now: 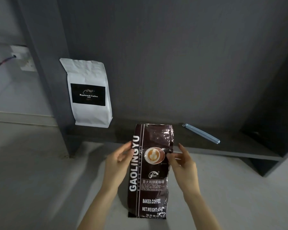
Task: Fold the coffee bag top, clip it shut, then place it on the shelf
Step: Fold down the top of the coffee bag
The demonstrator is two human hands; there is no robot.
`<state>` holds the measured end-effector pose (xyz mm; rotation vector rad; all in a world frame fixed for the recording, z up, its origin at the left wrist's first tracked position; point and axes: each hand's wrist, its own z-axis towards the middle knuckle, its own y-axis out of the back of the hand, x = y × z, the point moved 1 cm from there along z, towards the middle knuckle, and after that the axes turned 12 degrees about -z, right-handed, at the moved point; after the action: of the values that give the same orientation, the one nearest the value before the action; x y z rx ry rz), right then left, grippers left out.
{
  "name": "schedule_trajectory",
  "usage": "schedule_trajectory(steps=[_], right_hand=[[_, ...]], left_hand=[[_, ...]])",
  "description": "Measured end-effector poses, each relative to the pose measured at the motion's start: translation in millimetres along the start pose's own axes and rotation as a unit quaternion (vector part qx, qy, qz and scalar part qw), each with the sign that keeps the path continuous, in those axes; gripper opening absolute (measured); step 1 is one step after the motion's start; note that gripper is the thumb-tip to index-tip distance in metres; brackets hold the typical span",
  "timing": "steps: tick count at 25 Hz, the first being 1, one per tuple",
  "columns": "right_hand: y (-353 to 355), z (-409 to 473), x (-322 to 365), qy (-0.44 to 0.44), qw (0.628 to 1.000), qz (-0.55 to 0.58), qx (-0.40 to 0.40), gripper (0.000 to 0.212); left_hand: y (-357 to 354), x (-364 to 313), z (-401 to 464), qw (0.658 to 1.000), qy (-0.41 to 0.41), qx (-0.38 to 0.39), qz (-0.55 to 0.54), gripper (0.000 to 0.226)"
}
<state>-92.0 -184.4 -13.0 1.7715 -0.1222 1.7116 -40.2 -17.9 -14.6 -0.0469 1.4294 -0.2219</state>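
A dark brown foil coffee bag (150,173) marked GAOLINGYU stands upright in front of me, its top unfolded and flat. My left hand (118,160) grips its left edge about a third of the way down. My right hand (181,161) pinches the right edge at the same height. A long pale blue bag clip (200,133) lies on the dark grey shelf board (231,146), behind and to the right of the bag, untouched.
A white Kopiluwak Coffee bag (88,93) stands on the shelf's left end against the dark upright panel (47,72). A dark side panel (276,105) closes the shelf on the right. A wall socket with a cable (22,57) is at far left. Light floor lies below.
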Motion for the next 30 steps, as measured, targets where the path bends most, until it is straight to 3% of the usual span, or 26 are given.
schedule_trajectory(steps=[13,16,23,30], right_hand=[[11.9,-16.1,-7.2,-0.007,0.997,0.061,-0.042,0.011],[12.7,-18.4,-6.7,0.010,0.995,0.102,-0.013,0.018],[14.9,-20.6,-9.0,0.004,0.993,0.119,-0.027,0.016],[17.6,-22.5,-10.4,0.012,0.993,0.119,-0.010,0.021]], left_hand=[[-6.0,-7.9,-26.7,0.999,-0.016,-0.016,-0.044,0.021],[-8.2,-11.2,-27.8,0.998,-0.019,-0.007,-0.051,0.023],[-10.2,-11.8,-32.1,0.999,-0.009,0.021,-0.049,0.019],[-8.6,-7.1,-28.9,0.998,-0.021,0.002,-0.053,0.016]])
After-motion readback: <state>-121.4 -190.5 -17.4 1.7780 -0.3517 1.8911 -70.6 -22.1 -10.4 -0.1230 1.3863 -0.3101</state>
